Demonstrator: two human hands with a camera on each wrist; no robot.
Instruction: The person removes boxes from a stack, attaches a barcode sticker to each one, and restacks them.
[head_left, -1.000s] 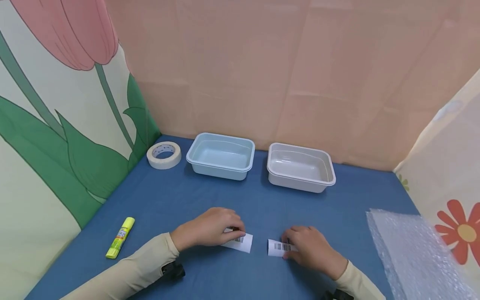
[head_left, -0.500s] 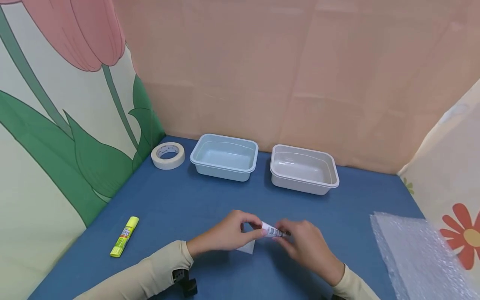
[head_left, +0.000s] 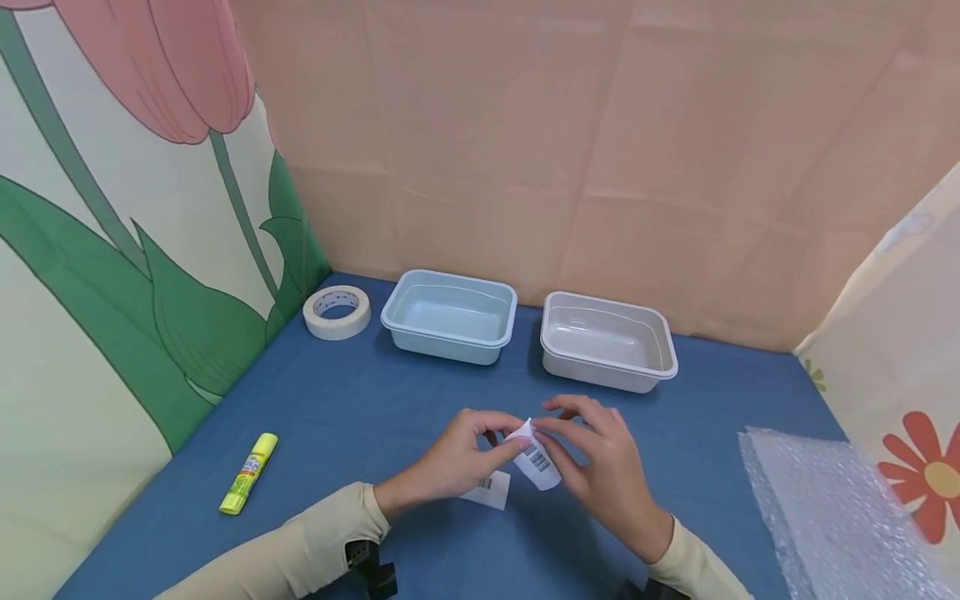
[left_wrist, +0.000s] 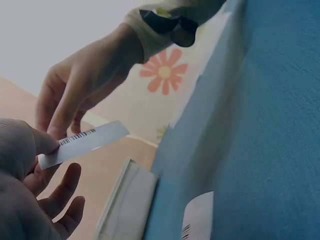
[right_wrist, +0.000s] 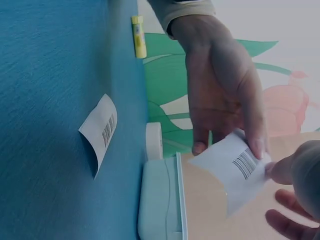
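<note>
A white barcode label [head_left: 537,463] is held up above the table between both hands. My left hand [head_left: 459,457] pinches it between thumb and fingers, with the thumb lying across its printed face in the right wrist view. At the label's upper corner, the thumb and index finger of my right hand [head_left: 611,467] pinch the edge; the other fingers stay raised. Below the left hand, a second barcode label [right_wrist: 102,127] lies on the blue table with its edges curling up. Part of this one is hidden by the left hand in the head view.
A light blue tray [head_left: 448,343] and a grey tray [head_left: 603,368] stand at the back. Left of them is a roll of masking tape [head_left: 355,319]. A yellow glue stick [head_left: 249,473] lies at the left, and bubble wrap [head_left: 832,500] at the right.
The right hand has lifted one label off the table and brought it to the left hand, which now grips it too. The label has turned to hang downward. The other label stays on the table.
</note>
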